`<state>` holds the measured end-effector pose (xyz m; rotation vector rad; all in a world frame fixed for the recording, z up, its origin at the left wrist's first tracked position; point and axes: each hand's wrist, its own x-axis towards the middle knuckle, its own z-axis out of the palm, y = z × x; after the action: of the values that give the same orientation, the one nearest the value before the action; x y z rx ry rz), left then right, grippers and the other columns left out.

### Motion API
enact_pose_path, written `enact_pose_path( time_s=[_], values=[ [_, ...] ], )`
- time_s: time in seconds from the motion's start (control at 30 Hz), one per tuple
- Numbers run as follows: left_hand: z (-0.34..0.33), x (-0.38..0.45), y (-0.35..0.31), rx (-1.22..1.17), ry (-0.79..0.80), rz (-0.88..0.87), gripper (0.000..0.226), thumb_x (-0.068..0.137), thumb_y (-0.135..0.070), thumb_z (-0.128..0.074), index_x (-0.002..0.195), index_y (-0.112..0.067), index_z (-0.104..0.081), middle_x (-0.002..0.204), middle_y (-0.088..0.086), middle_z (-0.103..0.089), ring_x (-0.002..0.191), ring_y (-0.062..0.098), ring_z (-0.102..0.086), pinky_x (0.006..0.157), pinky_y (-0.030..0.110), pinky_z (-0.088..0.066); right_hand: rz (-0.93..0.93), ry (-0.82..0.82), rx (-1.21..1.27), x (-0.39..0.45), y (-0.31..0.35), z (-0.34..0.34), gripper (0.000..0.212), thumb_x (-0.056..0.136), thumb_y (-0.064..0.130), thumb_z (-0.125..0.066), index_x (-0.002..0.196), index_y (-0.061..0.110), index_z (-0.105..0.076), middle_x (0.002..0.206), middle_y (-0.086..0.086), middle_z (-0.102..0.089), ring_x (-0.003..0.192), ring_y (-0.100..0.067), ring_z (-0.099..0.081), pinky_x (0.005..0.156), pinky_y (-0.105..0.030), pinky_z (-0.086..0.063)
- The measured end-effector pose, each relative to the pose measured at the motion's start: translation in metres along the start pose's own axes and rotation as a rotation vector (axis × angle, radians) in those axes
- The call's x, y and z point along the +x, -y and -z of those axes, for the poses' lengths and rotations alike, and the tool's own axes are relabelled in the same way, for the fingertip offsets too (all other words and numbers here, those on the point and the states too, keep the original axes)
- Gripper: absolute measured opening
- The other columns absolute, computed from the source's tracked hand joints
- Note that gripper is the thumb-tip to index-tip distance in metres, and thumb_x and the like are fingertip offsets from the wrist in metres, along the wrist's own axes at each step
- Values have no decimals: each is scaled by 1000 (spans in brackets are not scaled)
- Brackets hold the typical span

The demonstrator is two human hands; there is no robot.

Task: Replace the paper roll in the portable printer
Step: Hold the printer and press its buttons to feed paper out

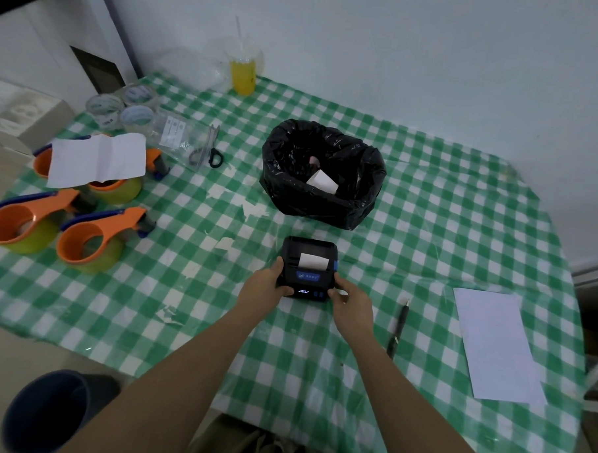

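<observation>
A small black portable printer (308, 267) with a blue label and blue side button rests on the green checked tablecloth at the table's middle. Its lid is down and a short white strip of paper (312, 261) sticks out of the slot on top. My left hand (266, 286) grips the printer's left side. On the right side my right hand (351, 302) holds it near the front corner. Behind the printer stands a black bin bag (353, 208) with a white paper roll (323, 181) lying inside.
Three orange tape dispensers (91, 241) sit at the left, one under a white sheet (96, 159). Scissors (210, 149), clear tape rolls (136, 114) and a yellow drink cup (243, 74) are at the back. A pen (398, 328) and a white paper (496, 344) lie at the right.
</observation>
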<state>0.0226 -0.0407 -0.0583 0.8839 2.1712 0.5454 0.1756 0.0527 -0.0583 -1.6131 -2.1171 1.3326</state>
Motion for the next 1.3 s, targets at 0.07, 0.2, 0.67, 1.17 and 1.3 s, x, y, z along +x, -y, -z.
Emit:
enact_pose_path(
  time_s=[0.07,0.2,0.67,1.17,1.3],
  values=[
    [-1,0,0,-11,-6,-4,75,87,-25,-62,147,-12,-19,129,19,-58,116,32,-55,95,41,-48,84,-12,-61,-3,0,0,40,93,19,-53,133,21,-47,127,-5,-58,95,-20,-62,77,-31,-51],
    [-2,1,0,-46,-24,-2,76,85,-24,-64,147,-13,-20,132,20,-56,120,31,-53,97,40,-47,241,-29,-123,-7,-7,-4,35,92,17,-54,127,19,-55,136,-7,-52,111,-21,-57,90,-37,-53],
    [-3,-11,10,-406,-12,-29,61,86,6,-53,142,-10,-34,147,10,-42,130,26,-47,109,40,-41,206,-16,10,-8,-10,-7,33,85,15,-66,117,16,-60,117,-8,-60,97,-22,-62,84,-43,-56],
    [-7,-16,8,-374,-1,7,66,89,-4,-56,146,-15,-26,153,8,-34,130,26,-47,111,41,-39,156,-20,-9,-7,-6,-8,27,88,13,-62,115,12,-61,116,-8,-59,93,-22,-62,85,-37,-53],
    [-4,-16,6,-352,22,10,67,89,-5,-56,147,-15,-23,154,8,-31,132,27,-45,112,40,-38,147,-18,-13,-8,-7,-8,27,88,14,-62,114,14,-60,119,-8,-59,94,-23,-63,84,-39,-53]
  ],
)
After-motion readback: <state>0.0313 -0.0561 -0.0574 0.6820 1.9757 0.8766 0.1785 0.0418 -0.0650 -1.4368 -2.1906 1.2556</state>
